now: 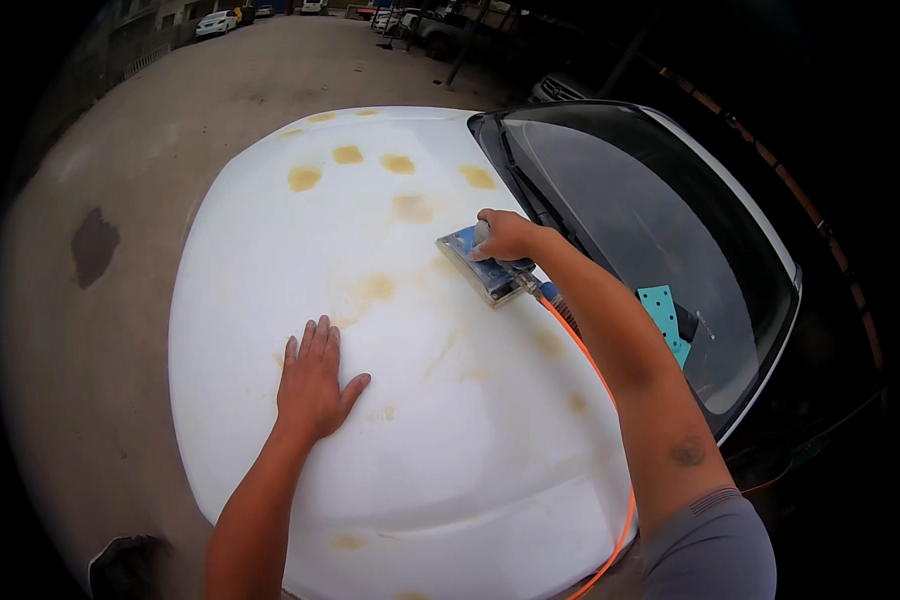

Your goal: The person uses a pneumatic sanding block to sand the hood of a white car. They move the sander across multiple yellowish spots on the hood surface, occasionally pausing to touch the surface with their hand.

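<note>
A white car hood (450, 420) fills the middle of the view, marked with several yellowish filler patches (305, 178). My right hand (505, 237) is wrapped round the grip of a blue air sander (480, 266), whose rectangular pad lies on the hood close to the windshield side. From the sander's near end runs an orange air hose (598, 365), passing under my right forearm and down over the hood's edge. My left hand (313, 382) rests flat on the paint to the left, fingers spread and holding nothing. Part of the sander's grip is hidden by my fingers.
Along the hood's right side is the dark windshield (630, 220) with a wiper (530, 185) at its base. Turquoise perforated sanding sheets (660, 318) lie on the glass beside my right arm. Concrete ground (120, 330) surrounds the car, and parked cars (217, 24) stand far off.
</note>
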`<state>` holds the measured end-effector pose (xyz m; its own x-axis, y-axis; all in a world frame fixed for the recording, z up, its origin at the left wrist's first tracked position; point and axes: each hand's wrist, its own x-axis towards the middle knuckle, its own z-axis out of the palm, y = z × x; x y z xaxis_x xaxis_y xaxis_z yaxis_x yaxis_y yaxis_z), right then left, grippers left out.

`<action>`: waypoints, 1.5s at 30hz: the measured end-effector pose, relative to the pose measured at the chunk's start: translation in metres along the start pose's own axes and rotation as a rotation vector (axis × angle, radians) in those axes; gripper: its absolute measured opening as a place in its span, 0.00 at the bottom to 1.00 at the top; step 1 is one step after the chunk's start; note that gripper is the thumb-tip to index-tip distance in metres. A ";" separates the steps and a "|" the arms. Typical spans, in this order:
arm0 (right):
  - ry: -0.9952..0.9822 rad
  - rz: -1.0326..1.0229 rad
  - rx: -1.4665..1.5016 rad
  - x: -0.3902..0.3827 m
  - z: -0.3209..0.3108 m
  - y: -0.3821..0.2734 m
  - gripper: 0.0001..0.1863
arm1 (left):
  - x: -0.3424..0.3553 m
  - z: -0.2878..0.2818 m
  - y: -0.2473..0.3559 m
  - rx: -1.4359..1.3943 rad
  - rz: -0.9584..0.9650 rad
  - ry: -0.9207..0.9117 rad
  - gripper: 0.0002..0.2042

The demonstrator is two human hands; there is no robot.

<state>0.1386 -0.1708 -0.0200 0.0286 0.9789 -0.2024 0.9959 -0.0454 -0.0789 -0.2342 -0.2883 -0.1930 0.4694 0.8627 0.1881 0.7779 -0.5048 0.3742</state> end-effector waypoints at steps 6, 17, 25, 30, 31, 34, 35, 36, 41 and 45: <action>-0.094 -0.115 -0.024 -0.016 0.008 -0.037 0.51 | 0.000 -0.005 -0.011 0.039 -0.016 0.010 0.41; -0.079 -0.116 -0.002 -0.019 0.010 -0.033 0.51 | 0.002 -0.006 -0.006 0.026 -0.004 0.028 0.40; -0.049 -0.083 0.002 -0.022 0.010 -0.024 0.51 | 0.000 0.000 -0.002 0.027 -0.003 0.017 0.41; -0.044 -0.024 0.027 -0.002 0.006 -0.024 0.52 | -0.003 -0.002 -0.011 0.039 -0.007 0.027 0.41; -0.011 0.008 0.013 0.007 0.002 -0.011 0.52 | -0.002 0.000 -0.008 0.032 0.006 0.031 0.41; 0.060 0.103 -0.030 0.024 -0.001 0.035 0.53 | 0.005 0.010 0.003 0.000 0.047 0.029 0.41; 0.029 0.090 0.001 0.023 -0.001 0.028 0.53 | 0.004 0.009 0.000 0.012 0.045 0.039 0.41; -0.002 0.081 0.028 0.020 -0.003 0.023 0.53 | 0.003 0.009 -0.003 0.020 0.047 0.049 0.41; -0.084 -0.122 -0.002 -0.025 0.013 -0.037 0.50 | -0.003 0.000 -0.014 0.051 0.004 0.039 0.41; -0.063 -0.049 0.046 -0.002 0.005 -0.019 0.52 | -0.003 0.004 -0.013 0.040 0.024 0.033 0.41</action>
<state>0.1193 -0.1725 -0.0232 -0.0273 0.9657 -0.2584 0.9909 -0.0079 -0.1342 -0.2443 -0.2840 -0.2019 0.4745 0.8507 0.2263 0.7833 -0.5253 0.3324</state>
